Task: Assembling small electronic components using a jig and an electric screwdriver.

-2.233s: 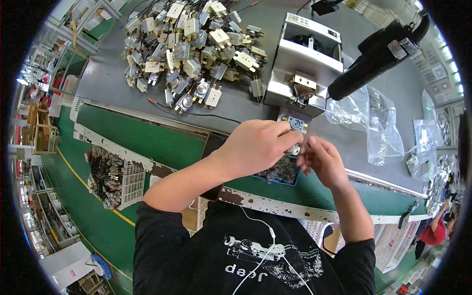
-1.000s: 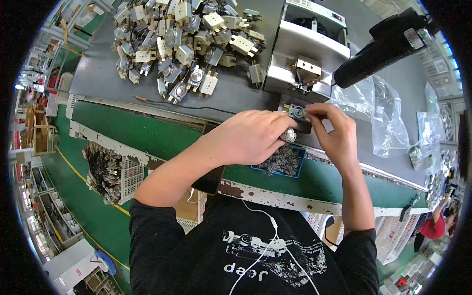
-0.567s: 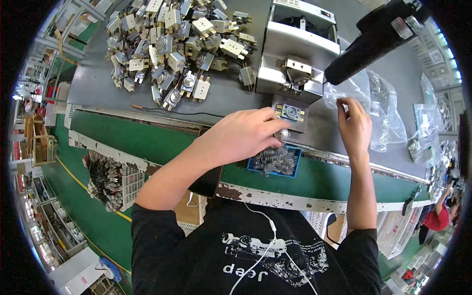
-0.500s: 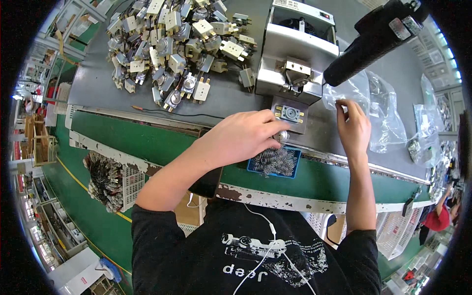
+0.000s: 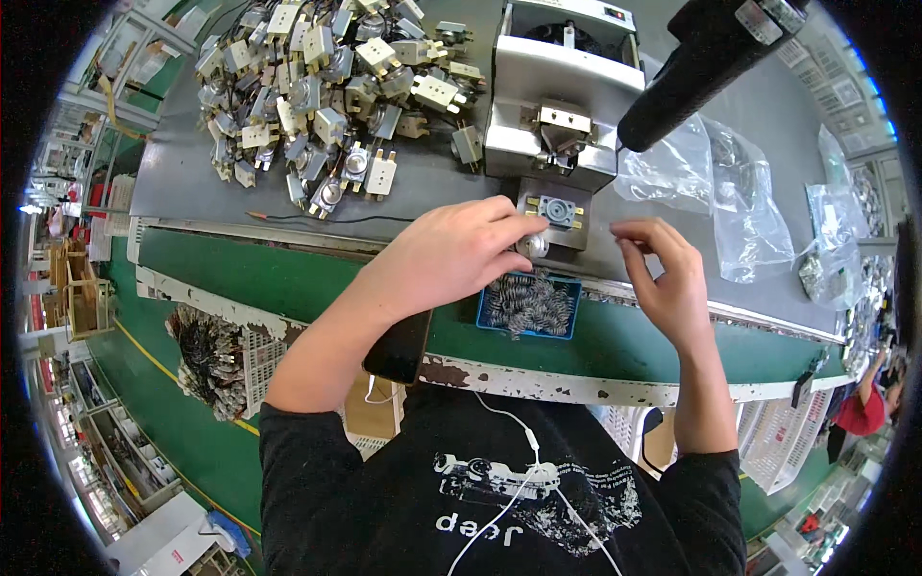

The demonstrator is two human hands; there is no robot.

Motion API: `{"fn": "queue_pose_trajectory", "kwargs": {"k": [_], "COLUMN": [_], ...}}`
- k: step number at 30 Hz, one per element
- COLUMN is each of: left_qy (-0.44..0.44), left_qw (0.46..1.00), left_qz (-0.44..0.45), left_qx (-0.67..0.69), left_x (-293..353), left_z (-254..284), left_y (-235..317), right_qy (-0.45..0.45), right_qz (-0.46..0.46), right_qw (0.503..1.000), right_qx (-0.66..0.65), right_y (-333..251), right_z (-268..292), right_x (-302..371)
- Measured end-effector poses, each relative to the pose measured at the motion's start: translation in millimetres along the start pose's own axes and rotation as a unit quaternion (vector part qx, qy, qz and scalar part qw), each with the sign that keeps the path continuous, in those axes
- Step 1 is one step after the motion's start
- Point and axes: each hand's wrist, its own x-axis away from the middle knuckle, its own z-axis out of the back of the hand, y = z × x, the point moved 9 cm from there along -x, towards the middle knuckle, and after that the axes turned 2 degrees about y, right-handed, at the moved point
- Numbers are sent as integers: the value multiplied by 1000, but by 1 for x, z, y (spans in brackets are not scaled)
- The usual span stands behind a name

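My left hand (image 5: pixel 459 252) pinches a small round silver metal part (image 5: pixel 533 246) between thumb and fingers, just in front of the press. Beside its fingertips, a grey square switch housing (image 5: pixel 559 212) with brass tabs lies on the metal plate at the foot of the press (image 5: pixel 562 125). Below that hand is a blue tray (image 5: pixel 575 322) filled with coil springs (image 5: pixel 530 305). My right hand (image 5: pixel 667 278) hovers right of the plate, fingers bent and thumb close to the index finger; whether anything small sits between them is hidden.
A big heap of grey and white switch units (image 5: pixel 327 96) covers the back left of the table. A black cylindrical tool (image 5: pixel 701 77) slants in from the upper right. Clear plastic bags (image 5: pixel 754 221) lie at right, and a dark phone (image 5: pixel 399 348) rests by the left forearm.
My right hand has moved left, nearer the plate. The left hand has shifted slightly with the round metal part, which now shows more clearly. The whole view has shifted a little.
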Motion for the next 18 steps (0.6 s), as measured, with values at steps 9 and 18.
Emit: {"fn": "queue_pose_trajectory", "kwargs": {"k": [9, 18], "left_qy": [-5, -5], "left_qw": [1000, 1000], "left_qz": [2, 0], "left_qx": [0, 1], "left_x": [-3, 3], "left_z": [-2, 0], "left_y": [3, 5], "right_qy": [107, -21], "right_qz": [-48, -187], "right_qw": [973, 965], "right_qx": [201, 181], "right_y": [55, 75], "right_z": [29, 82], "right_x": [-15, 16]}}
